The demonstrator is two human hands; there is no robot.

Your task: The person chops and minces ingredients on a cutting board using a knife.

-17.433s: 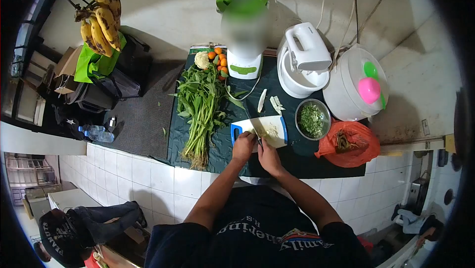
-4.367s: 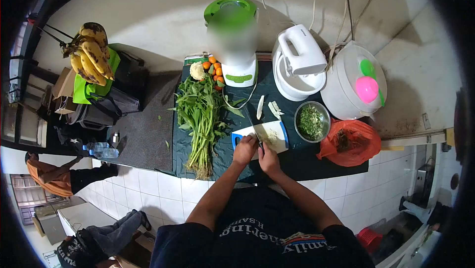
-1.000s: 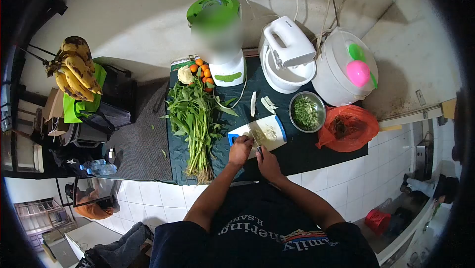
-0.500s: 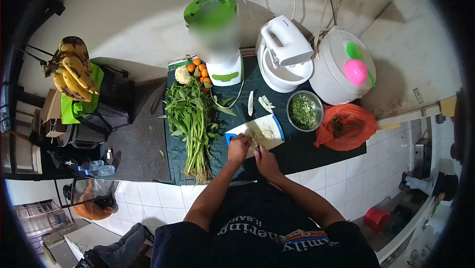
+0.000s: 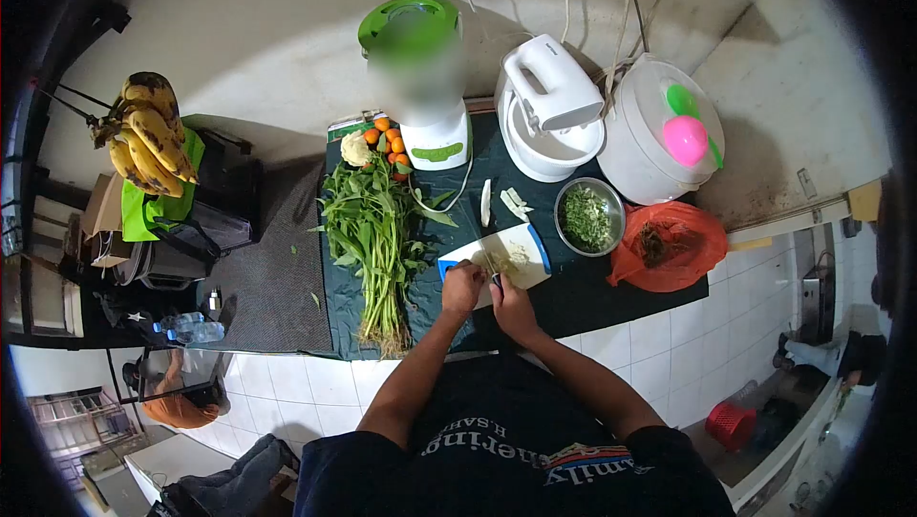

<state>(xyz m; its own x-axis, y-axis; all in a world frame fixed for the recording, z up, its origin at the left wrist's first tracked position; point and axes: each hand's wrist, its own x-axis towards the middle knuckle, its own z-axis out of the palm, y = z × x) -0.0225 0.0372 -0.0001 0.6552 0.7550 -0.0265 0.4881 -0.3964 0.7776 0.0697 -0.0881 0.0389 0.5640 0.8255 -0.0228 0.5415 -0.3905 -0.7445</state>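
On the white cutting board with blue ends [image 5: 536, 274], my left hand [image 5: 463, 286] is closed with its fingers curled at the left end. Whatever it pinches is hidden by the fingers. My right hand [image 5: 514, 309] grips a knife [image 5: 487, 257] by its dark handle, the blade pointing away and to the left across the board, close beside the left fingers. Finely cut pale bits [image 5: 517, 253] lie to the right of the blade. Beyond the board are a long white piece [image 5: 485, 203] and several shorter white pieces [image 5: 516, 202]. A metal bowl [image 5: 622, 221] of chopped greens stands to the right.
Leafy greens with roots [image 5: 373, 240] lie left, below a cauliflower piece [image 5: 354, 148] and orange fruits [image 5: 396, 146]. A blender [image 5: 437, 140] and stand mixer [image 5: 554, 97] stand behind. At right are a red plastic bag [image 5: 688, 259] and large white tub [image 5: 640, 135]. Bananas [image 5: 153, 140] hang left.
The view has shifted very slightly. Both hands stay at the board with the knife in nearly the same place.
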